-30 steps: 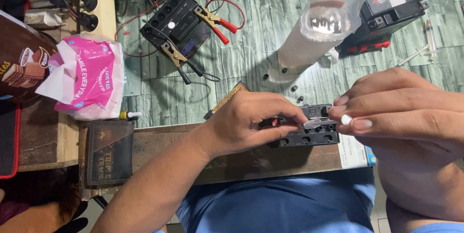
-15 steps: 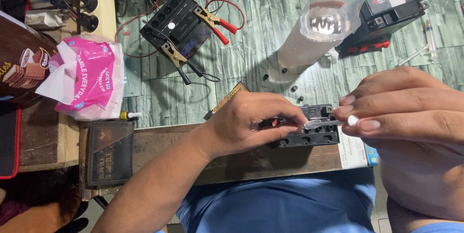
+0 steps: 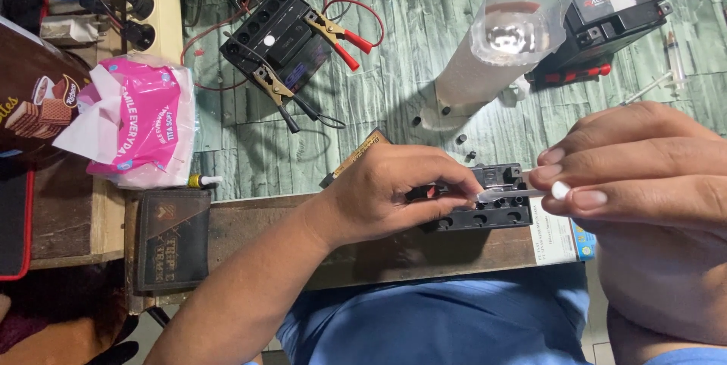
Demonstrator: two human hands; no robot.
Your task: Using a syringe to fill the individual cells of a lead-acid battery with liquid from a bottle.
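Leftmost, a brown snack pack [image 3: 34,100] is cut off by the frame edge, half under a pink tissue pack [image 3: 140,119]; below it a dark wallet [image 3: 173,240] lies on the wooden plank [image 3: 363,248]; a power strip [image 3: 155,1] at top left is partly out of frame, cables over it; further right an open black battery [image 3: 276,35] sits on the green floor [image 3: 394,85] with two clamps on it, one red-handled [image 3: 344,35], one black-handled [image 3: 284,96]; left hand [image 3: 386,194] curls over the near end of a small black battery [image 3: 485,202] on the plank, fingers closed round it, so that end is hidden; what the thumb presses cannot be made out; a clear plastic bottle [image 3: 500,47] stands behind, blurred at the top; beside it a second black battery [image 3: 613,17] with red caps; right hand [image 3: 644,168] is big and close, cut off at the right edge, fingers pinched narrow on a thin clear syringe [image 3: 511,194] lying across the small battery's top; its tip is hidden at the left hand; another syringe [image 3: 674,58] lies on the floor far right; blue trousers [image 3: 454,319] fill the bottom.
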